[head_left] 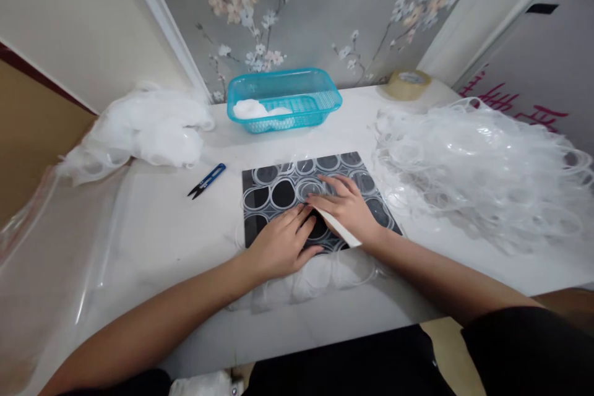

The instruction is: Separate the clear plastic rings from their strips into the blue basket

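Observation:
A black board [255,178] lies flat on the white table, covered by a clear plastic sheet with rows of round cut-outs [283,193]. My left hand [283,240] rests palm down on its front part, fingers stretched toward the middle. My right hand [348,207] is over the right half, its fingers bent around a thin off-white strip [341,230]. That strip slants with its upper end near my left fingertips; part of it is hidden by the hand. Clear film with round outlines [320,272] sticks out past the board's front edge.
Blue thread snips [207,181] lie left of the board. Behind it stands a turquoise basket [297,124] with white round pieces [250,109]. A heap of clear plastic cut-out film [482,167] is at right, a white pile [153,127] at left, and a tape roll [406,85] at back.

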A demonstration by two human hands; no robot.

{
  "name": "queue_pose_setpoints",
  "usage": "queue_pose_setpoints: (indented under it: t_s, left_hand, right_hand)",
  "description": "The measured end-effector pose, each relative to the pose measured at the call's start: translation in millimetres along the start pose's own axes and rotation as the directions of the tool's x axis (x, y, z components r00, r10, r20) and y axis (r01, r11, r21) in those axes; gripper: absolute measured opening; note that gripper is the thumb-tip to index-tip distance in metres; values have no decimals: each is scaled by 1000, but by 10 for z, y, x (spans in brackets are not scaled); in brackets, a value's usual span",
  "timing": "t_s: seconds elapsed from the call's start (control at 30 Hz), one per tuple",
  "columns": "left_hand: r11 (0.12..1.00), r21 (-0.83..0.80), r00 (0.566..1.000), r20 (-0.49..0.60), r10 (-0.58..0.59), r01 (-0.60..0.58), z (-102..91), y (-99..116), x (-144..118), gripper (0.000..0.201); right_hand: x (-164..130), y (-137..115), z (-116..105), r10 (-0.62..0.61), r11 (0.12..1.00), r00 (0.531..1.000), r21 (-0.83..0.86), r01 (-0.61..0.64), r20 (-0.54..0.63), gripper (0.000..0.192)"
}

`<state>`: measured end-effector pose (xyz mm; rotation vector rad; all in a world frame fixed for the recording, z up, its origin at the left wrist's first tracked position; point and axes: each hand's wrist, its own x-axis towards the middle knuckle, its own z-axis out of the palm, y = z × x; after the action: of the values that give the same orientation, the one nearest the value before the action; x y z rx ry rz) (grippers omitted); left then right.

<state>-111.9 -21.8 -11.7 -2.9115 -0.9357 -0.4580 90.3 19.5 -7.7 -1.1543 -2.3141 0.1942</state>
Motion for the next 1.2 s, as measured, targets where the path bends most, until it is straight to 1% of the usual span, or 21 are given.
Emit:
queue_pose_setpoints:
  t_s: [0.07,0.1,0.13,0.17,0.2,0.23,0.3,0.33,0.37,0.43,0.53,0.67,0.7,0.77,0.8,0.83,0.87,0.93,0.97,1.03,1.2]
  left_hand:
    - [1000,-8,1000,3,5,-5,-14,-15,-18,59]
    - [1000,-6,1000,3,12,-12,-25,-28,-25,58]
    - [1000,-5,1000,0,19,-19,-38,-42,-29,57]
    - [1000,-5,1000,-3,25,-25,-53,-57,-27,57]
    - [1000,-6,1000,-10,29,-30,-68,-70,-17,56]
    - [999,-9,999,-17,35,-35,-83,-79,1,55]
    - [999,-19,999,-22,43,-43,-103,-77,64,55]
    - [998,-25,999,-16,49,-49,-105,-65,107,56]
    - [998,-29,998,-2,56,-56,-101,-47,155,58]
    - [997,-28,997,36,73,-72,-72,1,253,63]
    - [995,-18,993,62,99,-98,8,68,369,68]
    - [995,-32,994,51,97,-95,100,99,419,65]
    - [995,-37,994,53,94,-92,110,99,418,64]
    - [995,-45,994,62,91,-88,114,95,410,62]
    - [995,-48,994,69,89,-85,112,93,407,61]
    - [995,-50,994,74,85,-81,108,91,404,60]
    - [996,-52,994,78,82,-78,106,91,403,61]
    - [996,-52,993,85,78,-73,106,91,404,61]
    - [996,-49,993,85,77,-73,110,91,404,62]
    - [996,-38,993,84,79,-76,121,93,404,62]
    - [997,-17,991,102,82,-80,123,97,398,61]
  right_hand:
    - [143,133,-244,47,990,991,-128,-63,-127,25]
    - [204,212,-380,99,978,959,-155,-143,-264,24]
    - [242,288,-503,174,954,882,-145,-260,-438,23]
    - [247,351,-599,220,937,815,-118,-330,-535,22]
    - [217,395,-653,238,936,788,-84,-343,-567,22]
    - [154,419,-659,240,949,811,-49,-313,-533,21]
    - [-33,415,-543,237,971,912,59,-231,-335,19]
    - [-132,398,-444,270,961,933,133,-244,-239,20]
    - [-219,379,-339,312,939,935,203,-277,-169,20]
    - [-331,347,-163,398,879,912,325,-349,-97,22]
    - [-346,334,-69,457,812,887,434,-391,-57,22]
    - [-274,342,-171,485,783,873,475,-402,-60,21]
    - [-262,342,-208,521,776,846,476,-414,-113,22]
    - [-250,333,-265,591,775,754,463,-431,-286,24]
    - [-250,324,-278,593,788,723,442,-429,-354,24]
    - [-254,312,-279,572,807,728,415,-419,-377,23]
    - [-261,299,-266,537,829,768,388,-403,-348,21]
    - [-279,275,-212,452,857,874,360,-369,-179,17]
    - [-288,269,-180,427,856,899,364,-367,-99,17]
    - [-299,275,-125,433,836,901,387,-388,-34,21]
    - [-301,344,-87,437,817,899,429,-385,-25,23]
